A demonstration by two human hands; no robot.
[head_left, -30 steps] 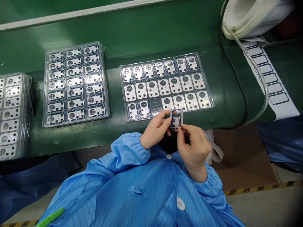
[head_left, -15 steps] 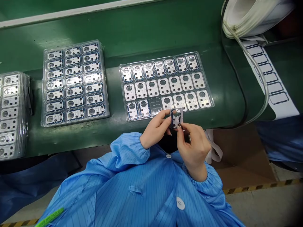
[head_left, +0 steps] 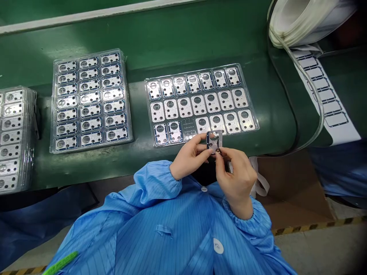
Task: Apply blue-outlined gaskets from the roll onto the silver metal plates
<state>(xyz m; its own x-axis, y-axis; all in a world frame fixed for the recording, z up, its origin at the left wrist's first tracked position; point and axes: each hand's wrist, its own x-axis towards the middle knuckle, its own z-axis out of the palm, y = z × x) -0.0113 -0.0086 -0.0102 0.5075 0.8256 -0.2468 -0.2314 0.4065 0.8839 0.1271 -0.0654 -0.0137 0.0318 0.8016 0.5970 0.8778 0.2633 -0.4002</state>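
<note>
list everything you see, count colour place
held plate: 1, silver, lower centre
frame: 1, blue-black, against held plate
tray: 1, clear, centre
plates: 20, silver, in that tray
tray stacks: 2, clear, left
roll: 1, white, top right
label strip: 1, white, right
tube: 1, clear, right
cable: 1, black, right
workbench: 1, green, throughout
rail: 1, white, top left
ribbon: count unclear, white, below workbench
cardboard: 1, brown, lower right
floor tape: 2, yellow-black, bottom
pen-like item: 1, green, bottom left
clothing: 2 patches, dark blue, side edges
smock: 1, blue, bottom centre
left hand: 1, bare, on held plate
right hand: 1, bare, pinching frame
</note>
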